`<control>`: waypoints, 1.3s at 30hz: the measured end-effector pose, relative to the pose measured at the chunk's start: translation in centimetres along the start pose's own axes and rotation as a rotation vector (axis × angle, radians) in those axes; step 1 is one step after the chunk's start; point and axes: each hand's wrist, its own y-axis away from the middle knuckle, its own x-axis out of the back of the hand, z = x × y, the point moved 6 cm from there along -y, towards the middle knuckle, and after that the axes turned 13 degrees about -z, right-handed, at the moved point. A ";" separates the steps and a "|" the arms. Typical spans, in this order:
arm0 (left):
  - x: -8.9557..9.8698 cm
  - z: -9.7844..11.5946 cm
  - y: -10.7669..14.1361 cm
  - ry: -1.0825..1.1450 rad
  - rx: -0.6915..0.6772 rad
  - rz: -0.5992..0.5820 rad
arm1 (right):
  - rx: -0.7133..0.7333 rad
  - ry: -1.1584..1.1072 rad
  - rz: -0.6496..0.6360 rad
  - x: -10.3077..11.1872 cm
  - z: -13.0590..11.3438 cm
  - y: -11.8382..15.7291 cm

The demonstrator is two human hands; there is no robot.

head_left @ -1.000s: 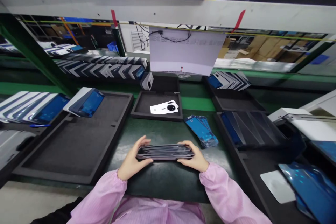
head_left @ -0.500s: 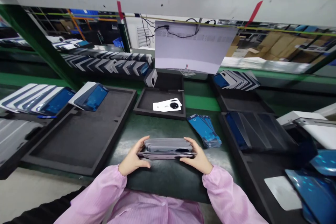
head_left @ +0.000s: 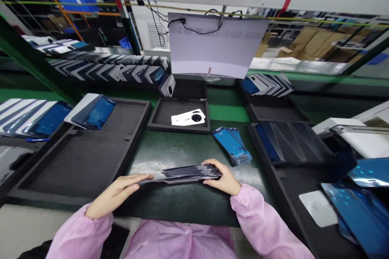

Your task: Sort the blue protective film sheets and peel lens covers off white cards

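A stack of thin phone-shaped panels (head_left: pixel 191 173) stands on its long edge above the dark green mat, fanned out a little toward the left. My right hand (head_left: pixel 223 177) grips the stack's right end between thumb and fingers. At the left end, my left hand (head_left: pixel 120 190) pinches one panel that sticks out from the rest. Behind the stack, several blue film-covered panels (head_left: pixel 232 143) lie fanned on the mat. White camera-cutout pieces (head_left: pixel 188 117) rest in a small black tray (head_left: pixel 179 128) further back.
A large black tray (head_left: pixel 136 137) at the left holds blue-faced panels (head_left: pixel 99 111) at its back corner. The right tray (head_left: pixel 287 206) holds clear-film sheets (head_left: pixel 299 141) and blue films (head_left: pixel 358 210). A grey-white panel (head_left: pixel 219 46) hangs behind. Rows of boxes (head_left: pixel 112 71) stand back left.
My left hand has moved left and pulled a panel outward. The stack, squared between both hands before, is now fanned and held at its right end by my right hand. The view has shifted.
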 end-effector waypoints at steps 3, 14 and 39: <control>2.6 0.8 3.6 -0.053 -0.056 0.121 | -0.004 -0.004 -0.003 0.0 -0.2 -0.1; -4.8 2.3 -1.7 0.065 -0.198 0.355 | -0.050 -0.049 -0.026 0.0 -0.2 0.0; -9.3 0.9 -7.8 0.477 -0.066 0.448 | -0.014 -0.223 0.069 -1.5 0.7 0.4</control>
